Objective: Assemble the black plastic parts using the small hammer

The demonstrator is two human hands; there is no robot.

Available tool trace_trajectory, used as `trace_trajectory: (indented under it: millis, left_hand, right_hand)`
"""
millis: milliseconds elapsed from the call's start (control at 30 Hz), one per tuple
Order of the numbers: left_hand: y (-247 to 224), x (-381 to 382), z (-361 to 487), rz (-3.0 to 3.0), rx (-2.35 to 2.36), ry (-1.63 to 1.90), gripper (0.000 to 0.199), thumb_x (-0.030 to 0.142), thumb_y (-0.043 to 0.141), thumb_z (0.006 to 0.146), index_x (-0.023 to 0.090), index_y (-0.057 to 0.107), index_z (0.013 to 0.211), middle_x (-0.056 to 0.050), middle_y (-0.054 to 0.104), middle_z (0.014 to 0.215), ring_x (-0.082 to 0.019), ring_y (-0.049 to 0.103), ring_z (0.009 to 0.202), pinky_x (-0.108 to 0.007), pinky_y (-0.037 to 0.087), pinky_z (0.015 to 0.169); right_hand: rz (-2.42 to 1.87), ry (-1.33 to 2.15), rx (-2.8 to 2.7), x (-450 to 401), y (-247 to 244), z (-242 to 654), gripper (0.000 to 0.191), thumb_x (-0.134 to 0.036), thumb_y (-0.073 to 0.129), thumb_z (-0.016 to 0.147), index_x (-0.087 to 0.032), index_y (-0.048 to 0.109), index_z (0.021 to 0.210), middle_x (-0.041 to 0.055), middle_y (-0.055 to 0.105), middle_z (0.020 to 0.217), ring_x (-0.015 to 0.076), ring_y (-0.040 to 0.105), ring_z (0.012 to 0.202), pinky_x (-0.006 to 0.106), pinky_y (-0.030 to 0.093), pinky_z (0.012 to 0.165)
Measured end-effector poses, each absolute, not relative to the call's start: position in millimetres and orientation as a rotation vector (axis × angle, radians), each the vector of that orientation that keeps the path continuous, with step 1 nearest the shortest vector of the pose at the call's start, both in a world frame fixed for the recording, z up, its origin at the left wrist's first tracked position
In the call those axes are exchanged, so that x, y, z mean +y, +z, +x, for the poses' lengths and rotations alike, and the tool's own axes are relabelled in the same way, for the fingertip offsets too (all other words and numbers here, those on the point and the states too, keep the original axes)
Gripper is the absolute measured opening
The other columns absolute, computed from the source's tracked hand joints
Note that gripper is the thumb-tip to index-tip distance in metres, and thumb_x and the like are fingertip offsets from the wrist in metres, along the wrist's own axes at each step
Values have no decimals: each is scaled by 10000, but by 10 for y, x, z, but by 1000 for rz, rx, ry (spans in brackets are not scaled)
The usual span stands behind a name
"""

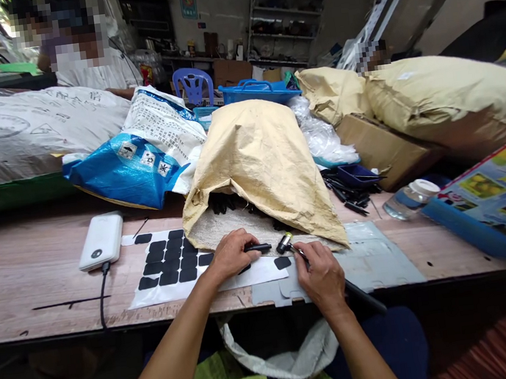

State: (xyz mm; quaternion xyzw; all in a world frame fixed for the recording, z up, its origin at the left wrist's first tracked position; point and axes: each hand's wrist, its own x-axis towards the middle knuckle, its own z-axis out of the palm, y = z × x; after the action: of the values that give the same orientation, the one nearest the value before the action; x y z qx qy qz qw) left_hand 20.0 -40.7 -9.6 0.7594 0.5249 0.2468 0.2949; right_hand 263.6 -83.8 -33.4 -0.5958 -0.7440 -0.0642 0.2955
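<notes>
My left hand (233, 254) is closed around a slim black tube (260, 247), whose end sticks out to the right. In my right hand (322, 273) is a small hammer (284, 244); its metal head with a yellowish face lies close to the tube's end, and its black handle runs back toward me. Just beyond both hands, a tan woven sack (260, 152) lies with its mouth toward me and dark pieces inside. Under and left of my left hand spreads a white sheet (221, 284) bearing rows of black rounded patches (168, 264). A grey mat (376, 254) lies under the right side.
A white power bank (101, 240) with a cable lies at left. Black pieces (350, 196), a lidded jar (411, 198) and a colourful bag (488, 191) stand at right. A blue-white sack (137, 151) lies behind. An open white bag (292, 357) hangs below the table edge. Two people sit farther back.
</notes>
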Motion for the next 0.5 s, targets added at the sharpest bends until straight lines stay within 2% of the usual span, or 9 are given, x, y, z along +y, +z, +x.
trace_trajectory:
  millis: [133, 267, 367, 500]
  left_hand:
    - [66, -916, 299, 1974, 1154, 680, 252, 404, 582, 948, 246, 745, 1058, -46, 699, 998, -213, 625, 968, -312, 450, 873]
    - [128, -1389, 409, 1984, 811, 388, 273, 455, 539, 980, 303, 732, 1101, -30, 732, 1027, -210, 655, 991, -305, 448, 902]
    - [93, -1559, 503, 2131, 887, 239, 233, 418, 563, 964, 289, 727, 1068, -62, 735, 1026, -253, 652, 1037, -360, 424, 933]
    - [6, -1681, 636, 2201, 1084, 81, 260, 401, 518, 966, 238, 717, 1007, -109, 734, 1017, -283, 692, 939, -386, 476, 830]
  right_hand:
    - [-1585, -166, -1984, -832, -342, 2639, 223, -229, 518, 969, -235, 683, 1119, 58, 665, 977, 229, 564, 941, 340, 418, 858]
    - [-1587, -167, -1985, -825, -344, 2641, 224, -235, 516, 971, -233, 679, 1124, 60, 664, 986, 231, 560, 945, 343, 416, 862]
    - [-1590, -172, -1984, -827, -347, 2640, 221, -235, 518, 973, -232, 679, 1125, 62, 663, 991, 232, 561, 947, 344, 419, 863]
    - [-1591, -171, -1981, -832, -363, 2640, 212, -246, 521, 979, -233, 684, 1115, 62, 657, 979, 232, 567, 943, 343, 424, 864]
